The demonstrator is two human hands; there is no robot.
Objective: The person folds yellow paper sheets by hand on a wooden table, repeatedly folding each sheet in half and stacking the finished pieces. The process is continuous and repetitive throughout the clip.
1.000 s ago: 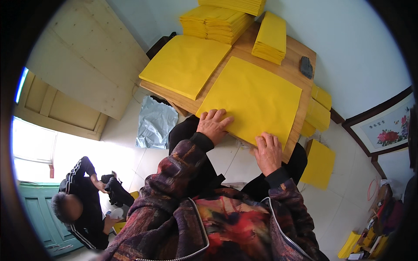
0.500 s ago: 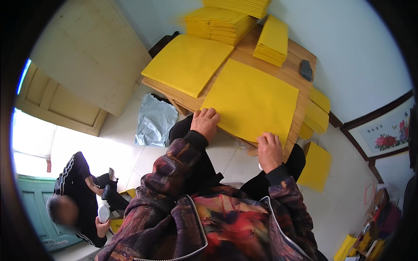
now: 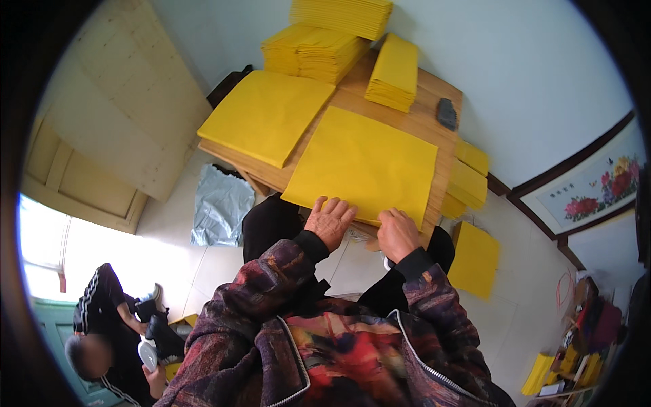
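A large yellow sheet (image 3: 366, 159) lies flat on the wooden table, its near edge toward me. My left hand (image 3: 331, 222) rests on that edge, fingers stretched out over it. Close by on the right, my right hand (image 3: 399, 234) is closed, thumb and fingers pinching the same edge near its right end. Whether it is one layer or folded there I cannot tell. Left of the sheet sits a flat stack of similar yellow sheets (image 3: 268, 115).
Folded yellow stacks (image 3: 312, 51) and a narrower one (image 3: 393, 74) stand at the table's back, with a dark grey block (image 3: 446, 113) at right. A silvery plastic bag (image 3: 220, 207) lies on the floor. At lower left a person (image 3: 112, 332) holds a white object (image 3: 147, 354).
My left hand has slid right along the sheet's near edge, closer to my right hand. The right hand has curled tighter. The whole view has shifted slightly.
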